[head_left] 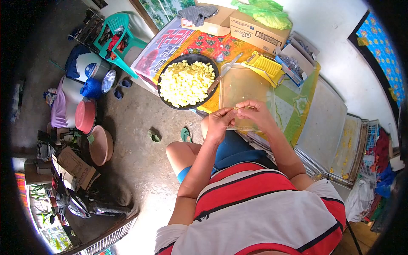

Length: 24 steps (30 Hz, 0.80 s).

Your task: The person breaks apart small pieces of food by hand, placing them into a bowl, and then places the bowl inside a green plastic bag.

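Note:
My left hand (223, 121) and my right hand (255, 114) meet fingertip to fingertip over the near edge of a clear plastic tray (238, 83). Both are closed in a pinch. A tiny pale yellow bit seems to show between the fingertips, too small to name. Left of the tray stands a round black pan (161, 91) heaped with pale yellow cut pieces (187, 83). A knife (224, 71) lies across the pan's right rim, its blade pointing away from me. Beyond the tray's far right corner sits a yellow slotted plastic tool (262, 66).
Cardboard boxes (255, 34) with a green plastic bag (265, 12) stand at the table's back. Large flat trays (325, 114) lean at the right. On the left floor are a green chair (121, 38), basins (101, 145) and slippers (185, 134).

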{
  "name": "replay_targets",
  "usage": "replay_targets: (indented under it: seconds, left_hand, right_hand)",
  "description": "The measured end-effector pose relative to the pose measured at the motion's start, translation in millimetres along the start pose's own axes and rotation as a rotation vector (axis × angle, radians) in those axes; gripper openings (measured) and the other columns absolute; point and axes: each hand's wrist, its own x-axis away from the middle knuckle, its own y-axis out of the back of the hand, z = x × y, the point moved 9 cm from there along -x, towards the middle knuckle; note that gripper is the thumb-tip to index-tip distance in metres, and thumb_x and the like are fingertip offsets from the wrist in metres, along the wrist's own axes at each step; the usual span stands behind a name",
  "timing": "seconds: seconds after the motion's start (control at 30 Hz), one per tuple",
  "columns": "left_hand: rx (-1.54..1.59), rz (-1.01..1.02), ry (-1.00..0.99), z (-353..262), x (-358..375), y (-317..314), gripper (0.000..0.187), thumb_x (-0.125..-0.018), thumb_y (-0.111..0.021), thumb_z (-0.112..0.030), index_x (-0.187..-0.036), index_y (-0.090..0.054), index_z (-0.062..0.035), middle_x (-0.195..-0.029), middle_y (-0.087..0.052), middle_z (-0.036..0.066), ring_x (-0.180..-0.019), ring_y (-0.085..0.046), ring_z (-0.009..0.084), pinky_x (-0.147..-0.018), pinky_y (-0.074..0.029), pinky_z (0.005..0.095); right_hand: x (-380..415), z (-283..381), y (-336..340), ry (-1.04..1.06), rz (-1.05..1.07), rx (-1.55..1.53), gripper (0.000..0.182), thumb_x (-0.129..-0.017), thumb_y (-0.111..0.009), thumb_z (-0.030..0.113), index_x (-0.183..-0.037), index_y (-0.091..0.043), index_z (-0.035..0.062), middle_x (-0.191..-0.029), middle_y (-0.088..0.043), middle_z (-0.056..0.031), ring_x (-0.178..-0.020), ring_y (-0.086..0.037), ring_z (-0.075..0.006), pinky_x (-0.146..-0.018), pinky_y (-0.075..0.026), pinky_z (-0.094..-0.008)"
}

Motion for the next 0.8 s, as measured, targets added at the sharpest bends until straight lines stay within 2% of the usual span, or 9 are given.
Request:
replay_targets:
  seconds: [0.27, 0.57, 0.8]
  left_hand:
    - [-0.048, -0.004, -0.048, -4.1, -0.9, 0.2, 0.017, -0.088, -0.063, -0.018, -0.08, -0.062, -0.0021, -0.061, -0.056, 0.003, -0.052, -0.05, 0.0074, -0.047, -0.039, 0.0196]
    - [0.104, 0.008, 0.027, 4.3, -0.4, 0.5, 0.016, -0.087, -0.064, -0.018, -0.083, -0.063, -0.0029, -0.07, -0.06, 0.003, -0.055, -0.053, 0.0088, -0.051, -0.044, 0.0229]
    - [0.152, -0.013, 0.065, -1.2, 3.5, -2.6, 0.017, -0.088, -0.063, -0.02, -0.086, -0.063, -0.0027, -0.071, -0.06, 0.003, -0.055, -0.053, 0.0089, -0.051, -0.044, 0.0224]
  right_hand:
    - [4.6, 1.6, -2.9, -0.061, -0.003, -0.072, 0.025, -0.082, -0.067, 0.01, -0.103, -0.064, -0.0029, -0.089, -0.067, -0.0072, -0.077, -0.064, -0.0122, -0.073, -0.052, -0.0232]
    - [5.0, -2.8, -2.4, -0.139, -0.003, -0.246, 0.023, -0.082, -0.065, 0.008, -0.102, -0.064, -0.003, -0.091, -0.065, -0.0081, -0.081, -0.064, -0.0143, -0.076, -0.054, -0.0252]
    - [1.7, -4.0, -3.1, -0.125, 0.002, -0.268, 0.022, -0.083, -0.065, 0.007, -0.102, -0.062, -0.0028, -0.093, -0.064, -0.0078, -0.083, -0.064, -0.0152, -0.076, -0.054, -0.0253]
